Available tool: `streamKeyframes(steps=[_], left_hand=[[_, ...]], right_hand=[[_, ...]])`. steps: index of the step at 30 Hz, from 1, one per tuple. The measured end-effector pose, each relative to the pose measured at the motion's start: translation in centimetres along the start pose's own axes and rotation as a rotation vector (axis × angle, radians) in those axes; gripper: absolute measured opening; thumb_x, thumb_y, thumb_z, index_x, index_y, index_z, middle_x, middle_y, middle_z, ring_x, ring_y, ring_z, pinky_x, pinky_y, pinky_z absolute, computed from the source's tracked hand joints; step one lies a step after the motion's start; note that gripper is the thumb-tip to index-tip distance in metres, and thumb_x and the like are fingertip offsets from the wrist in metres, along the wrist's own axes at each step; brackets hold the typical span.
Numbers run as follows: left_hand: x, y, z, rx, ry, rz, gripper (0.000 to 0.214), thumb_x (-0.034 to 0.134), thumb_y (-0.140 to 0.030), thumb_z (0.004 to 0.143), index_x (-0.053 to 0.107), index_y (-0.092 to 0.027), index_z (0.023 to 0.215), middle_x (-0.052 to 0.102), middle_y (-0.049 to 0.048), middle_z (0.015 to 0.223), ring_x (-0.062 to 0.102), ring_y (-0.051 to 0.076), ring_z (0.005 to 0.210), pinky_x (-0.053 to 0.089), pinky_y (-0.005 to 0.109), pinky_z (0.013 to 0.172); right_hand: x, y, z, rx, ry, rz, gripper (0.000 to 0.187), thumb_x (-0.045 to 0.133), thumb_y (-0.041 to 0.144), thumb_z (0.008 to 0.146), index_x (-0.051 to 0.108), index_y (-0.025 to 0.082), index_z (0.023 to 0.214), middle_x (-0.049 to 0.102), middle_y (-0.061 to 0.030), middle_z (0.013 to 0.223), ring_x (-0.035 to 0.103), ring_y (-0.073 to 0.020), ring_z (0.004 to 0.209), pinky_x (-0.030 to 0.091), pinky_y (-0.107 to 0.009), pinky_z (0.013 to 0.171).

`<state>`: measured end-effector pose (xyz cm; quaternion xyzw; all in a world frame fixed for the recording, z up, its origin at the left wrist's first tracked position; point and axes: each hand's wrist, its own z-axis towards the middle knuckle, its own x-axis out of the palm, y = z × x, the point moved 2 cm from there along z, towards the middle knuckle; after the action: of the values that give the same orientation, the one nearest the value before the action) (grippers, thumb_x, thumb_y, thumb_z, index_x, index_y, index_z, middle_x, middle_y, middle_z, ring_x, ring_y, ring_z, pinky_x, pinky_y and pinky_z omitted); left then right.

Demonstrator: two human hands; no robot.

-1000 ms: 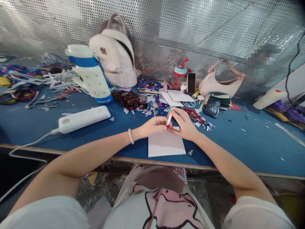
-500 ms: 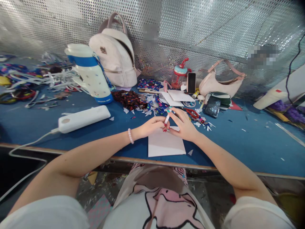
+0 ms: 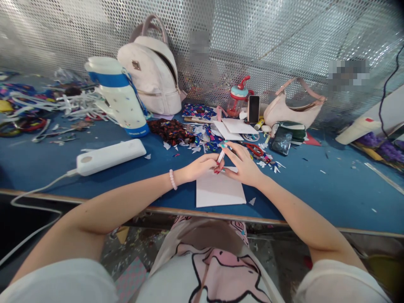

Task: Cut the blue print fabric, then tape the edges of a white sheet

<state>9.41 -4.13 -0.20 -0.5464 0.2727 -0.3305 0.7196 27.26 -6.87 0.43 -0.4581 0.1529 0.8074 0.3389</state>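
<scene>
Both my hands meet above a white sheet of folded paper or card (image 3: pixel 220 191) at the table's front edge. My left hand (image 3: pixel 203 166), with red nails and a pink bead bracelet, is closed on a small white stick-like piece (image 3: pixel 221 157). My right hand (image 3: pixel 243 164) reaches in from the other side, its fingertips at the upper end of this piece and its thumb lower down near the left fingers. Something turquoise shows at the right fingertips; whether it is nail or part of the piece I cannot tell. The paper lies flat beneath.
A white power bank (image 3: pixel 110 157) with a cable lies left. Behind it stand a large white-and-blue bottle (image 3: pixel 118 101) and a backpack (image 3: pixel 151 78). Paper scraps (image 3: pixel 205 141), white cards (image 3: pixel 238 126), a phone (image 3: pixel 253 109), a red-lidded cup (image 3: pixel 238 99) and a handbag (image 3: pixel 293 107) fill the back.
The small white piece and the fingers around it have shifted only slightly. Both hands keep nearly the same place over the paper.
</scene>
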Motion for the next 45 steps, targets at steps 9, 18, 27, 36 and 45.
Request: streamKeyframes(steps=[9, 18, 27, 36, 45], left_hand=[[-0.1, -0.1, -0.1, -0.007, -0.002, -0.003, 0.008, 0.046, -0.021, 0.064, 0.052, -0.016, 0.068, 0.05, -0.0026, 0.065, 0.045, 0.011, 0.062, 0.038, 0.026, 0.063], [0.1, -0.4, -0.1, -0.025, 0.001, 0.001, 0.008, 0.049, -0.021, 0.067, 0.054, -0.015, 0.068, 0.051, -0.0032, 0.064, 0.047, 0.011, 0.061, 0.038, 0.025, 0.063], [0.3, -0.6, -0.1, -0.032, 0.007, 0.0, 0.01, 0.047, -0.021, 0.071, 0.055, -0.015, 0.074, 0.054, -0.0024, 0.065, 0.051, 0.012, 0.064, 0.043, 0.026, 0.068], [-0.7, -0.9, 0.0, 0.043, -0.11, 0.102, 0.018, 0.044, -0.015, 0.066, 0.059, -0.013, 0.076, 0.056, -0.0021, 0.064, 0.051, 0.011, 0.064, 0.043, 0.024, 0.069], [-0.8, -1.1, -0.1, -0.035, -0.189, 0.081, 0.017, 0.042, -0.022, 0.07, 0.057, -0.014, 0.072, 0.053, -0.0011, 0.063, 0.049, 0.012, 0.063, 0.043, 0.024, 0.066]], right_hand=[[0.0, -0.1, 0.0, -0.054, -0.04, -0.013, 0.063, 0.049, 0.033, 0.092, 0.026, 0.02, 0.148, 0.044, -0.0193, 0.139, 0.042, -0.0333, 0.13, 0.04, -0.054, 0.102], [0.0, -0.1, 0.1, -0.034, -0.002, 0.016, 0.063, 0.049, 0.033, 0.091, 0.024, 0.023, 0.149, 0.045, -0.0186, 0.139, 0.044, -0.0341, 0.129, 0.039, -0.055, 0.101], [0.1, -0.2, 0.1, -0.023, -0.003, 0.069, 0.066, 0.051, 0.032, 0.091, 0.024, 0.024, 0.15, 0.045, -0.0172, 0.14, 0.044, -0.0336, 0.129, 0.039, -0.054, 0.102], [-0.5, -1.6, 0.2, 0.009, -0.081, 0.219, 0.054, 0.033, 0.017, 0.096, 0.032, 0.031, 0.148, 0.05, -0.0104, 0.139, 0.045, -0.0266, 0.128, 0.039, -0.05, 0.104], [-0.5, -1.8, 0.2, 0.019, -0.112, 0.279, 0.05, 0.035, 0.019, 0.097, 0.037, 0.031, 0.146, 0.054, -0.0087, 0.135, 0.049, -0.0247, 0.126, 0.041, -0.048, 0.104]])
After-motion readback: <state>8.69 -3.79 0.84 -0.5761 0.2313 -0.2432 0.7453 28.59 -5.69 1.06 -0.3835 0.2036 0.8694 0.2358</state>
